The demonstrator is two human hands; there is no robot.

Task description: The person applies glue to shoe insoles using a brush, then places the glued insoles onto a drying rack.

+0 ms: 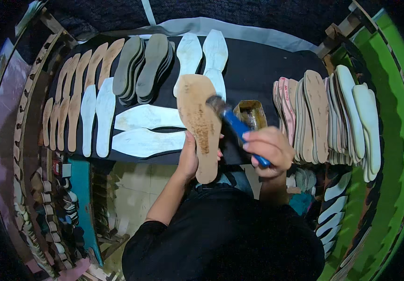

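Note:
My left hand (189, 158) grips a tan insole (193, 105) by its edges, thumb on the near side and fingertips at the right edge. Brown, wet-looking patches and small marks cover the middle of that insole. In my right hand (272, 149) is a brush with a blue handle (237, 125), held at a slant. Its dark bristles touch the upper right part of the insole's face. Just beyond my right hand stands a small, open, rectangular container (250, 103), its inside coated amber-brown.
White insole shapes (148, 142) lie flat on the black-covered table (253, 61), left of and behind the held insole. Grey insole stacks (152, 65) stand at the back, tan insoles (75, 110) in rows at far left. Leaning stacks of insoles (315, 117) fill the right side.

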